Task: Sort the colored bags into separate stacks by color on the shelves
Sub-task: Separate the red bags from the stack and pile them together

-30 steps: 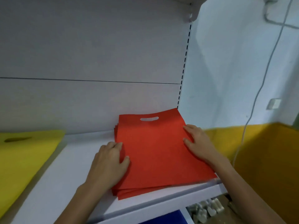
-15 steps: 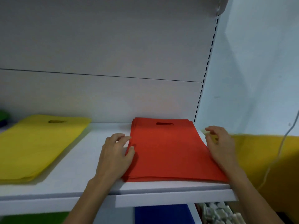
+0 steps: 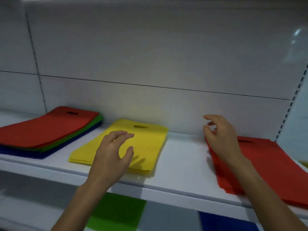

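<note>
I see my left hand [image 3: 111, 155] raised above the white shelf [image 3: 183, 157]. Its fingers [image 3: 123, 135] are loosely curved and a little spread, and they grip nothing. The yellow stack [image 3: 150, 140] lies directly under and beyond these fingers. The fingertips are over its middle part, just in front of the handle hole, and the thumb stands over the right half. A shadow of the fingers falls on the yellow fabric, so they are apart from it.

My right hand [image 3: 221, 135] is in the air too, with its fingers [image 3: 210, 117] half curled and relaxed, and nothing is between them. The red stack [image 3: 270, 162] lies below and to the right of these fingers, and its rear left corner is under the palm. I cannot tell whether the heel of the hand touches the red fabric, because the picture is blurred there.

Well to the left of the left fingers lies a mixed pile [image 3: 46, 127]: red bags on top, green under them, blue at the bottom. On the lower shelf, a green bag [image 3: 116, 212] shows beside my left forearm, and a blue bag [image 3: 225, 222] shows beside my right forearm.
</note>
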Demonstrator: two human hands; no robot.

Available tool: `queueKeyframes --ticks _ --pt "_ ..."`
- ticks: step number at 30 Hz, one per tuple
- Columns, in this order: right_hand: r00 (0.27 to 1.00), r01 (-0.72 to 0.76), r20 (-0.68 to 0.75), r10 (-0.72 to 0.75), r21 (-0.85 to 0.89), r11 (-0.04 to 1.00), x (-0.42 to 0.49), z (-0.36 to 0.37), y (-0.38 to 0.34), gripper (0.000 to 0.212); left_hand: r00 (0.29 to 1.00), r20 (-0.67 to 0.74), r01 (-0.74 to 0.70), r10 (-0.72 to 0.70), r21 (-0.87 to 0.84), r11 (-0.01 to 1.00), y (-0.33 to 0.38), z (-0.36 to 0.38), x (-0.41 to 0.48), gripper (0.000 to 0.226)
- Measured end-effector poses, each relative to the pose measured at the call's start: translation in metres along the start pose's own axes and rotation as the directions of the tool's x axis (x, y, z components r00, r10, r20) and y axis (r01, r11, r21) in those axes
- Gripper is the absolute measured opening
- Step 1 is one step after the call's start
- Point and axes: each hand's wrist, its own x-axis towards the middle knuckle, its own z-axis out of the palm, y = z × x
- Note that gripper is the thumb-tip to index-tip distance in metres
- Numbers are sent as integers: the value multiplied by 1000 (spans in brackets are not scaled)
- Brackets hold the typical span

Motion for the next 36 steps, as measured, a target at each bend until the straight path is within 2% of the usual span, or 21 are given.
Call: queueKeyframes --ticks 6,10,12,20,24,32,34,36 --pt "991 37 124 -55 141 989 0 125 -132 32 1000 -12 -20 22 122 992 -106 -103 -8 49" --pt "977 65 188 -101 190 980 2 186 -204 36 1000 -23 5 -1 167 986 -160 -147 -4 30" --pt "962 79 241 -126 196 977 8 209 -232 38 999 -31 30 -25 166 986 -183 -159 4 29" --pt "944 164 255 -211 192 968 57 278 -291 37 998 -19 60 -58 169 984 -263 -176 49 31" --pt "934 171 293 -202 129 977 71 303 -310 38 996 -41 80 -73 182 980 -303 -190 66 29" --pt "938 99 339 -73 -59 993 67 347 -315 38 992 109 41 -64 207 978 -391 -192 113 30" --pt "922 31 385 46 -193 981 60 360 -317 37 984 155 49 -86 226 973 -412 -189 124 33" --pt "882 -66 408 236 -390 919 52 371 -322 39 974 175 79 -142 323 943 -430 -185 134 38"
